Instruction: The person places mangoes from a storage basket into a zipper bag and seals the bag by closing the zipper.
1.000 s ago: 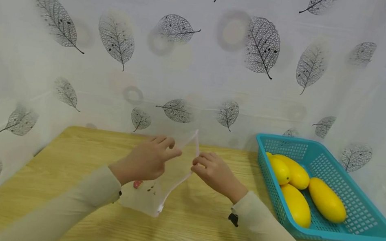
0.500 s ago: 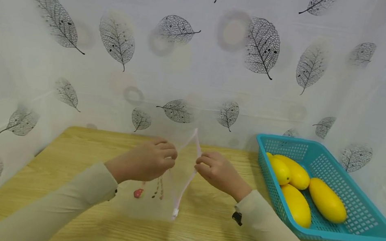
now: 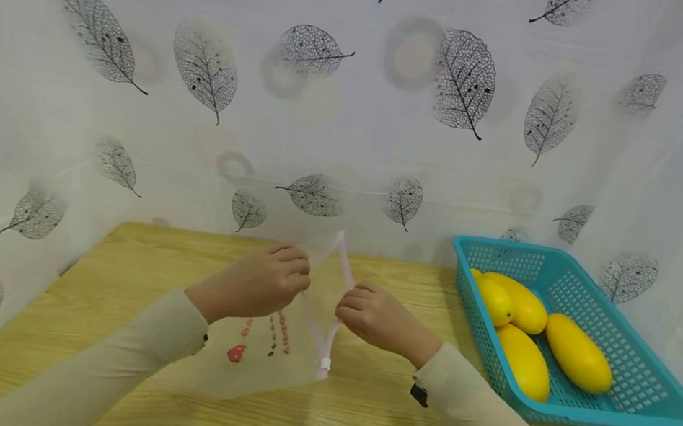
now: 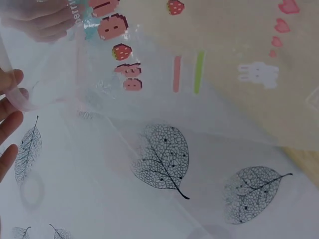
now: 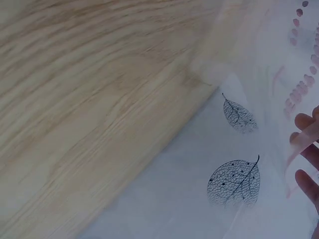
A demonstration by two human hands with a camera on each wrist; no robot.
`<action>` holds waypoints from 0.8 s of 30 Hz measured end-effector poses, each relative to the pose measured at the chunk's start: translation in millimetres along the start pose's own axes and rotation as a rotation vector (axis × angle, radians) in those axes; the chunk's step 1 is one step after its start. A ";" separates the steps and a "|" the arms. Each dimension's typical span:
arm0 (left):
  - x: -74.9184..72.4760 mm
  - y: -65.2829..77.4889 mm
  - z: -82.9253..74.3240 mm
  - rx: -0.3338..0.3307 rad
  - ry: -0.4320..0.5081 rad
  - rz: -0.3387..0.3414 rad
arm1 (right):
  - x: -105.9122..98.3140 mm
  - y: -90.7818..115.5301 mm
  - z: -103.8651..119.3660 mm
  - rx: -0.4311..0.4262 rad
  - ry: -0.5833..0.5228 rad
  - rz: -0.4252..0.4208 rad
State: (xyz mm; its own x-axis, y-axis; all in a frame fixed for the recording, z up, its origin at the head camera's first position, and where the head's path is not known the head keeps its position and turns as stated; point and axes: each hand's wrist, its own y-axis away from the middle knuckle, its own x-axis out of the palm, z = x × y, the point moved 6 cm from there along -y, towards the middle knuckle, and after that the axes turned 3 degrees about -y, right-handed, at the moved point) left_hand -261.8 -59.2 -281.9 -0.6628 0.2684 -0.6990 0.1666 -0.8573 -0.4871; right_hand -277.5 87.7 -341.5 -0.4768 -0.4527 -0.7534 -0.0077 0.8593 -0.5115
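At nine o'clock on the spread mouth, one edge is pinched by the left hand; the translucent zip bag is held over the bench, its slider at six. The three o'clock edge is pinched by the right hand. Beyond, yellow oval fruits are contained in a turquoise basket.
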 end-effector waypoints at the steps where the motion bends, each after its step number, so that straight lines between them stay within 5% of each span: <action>1: -0.8 1.7 1.2 -0.008 0.002 -0.002 | 0.7 2.1 -0.7 0.003 0.009 0.008; 13: -7.4 21.9 15.0 -0.080 0.038 -0.006 | -1.1 23.4 -14.5 0.059 -0.011 0.027; 24: -13.8 4.7 18.8 -0.073 0.077 -0.093 | -19.3 10.6 -17.6 0.085 -0.015 -0.028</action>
State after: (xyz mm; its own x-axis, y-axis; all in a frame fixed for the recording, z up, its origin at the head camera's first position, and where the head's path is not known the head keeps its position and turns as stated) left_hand -265.6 -75.2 -264.7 -0.6202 0.3809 -0.6857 0.1611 -0.7937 -0.5866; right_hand -283.8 109.8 -325.1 -0.4646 -0.4803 -0.7440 0.0544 0.8231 -0.5653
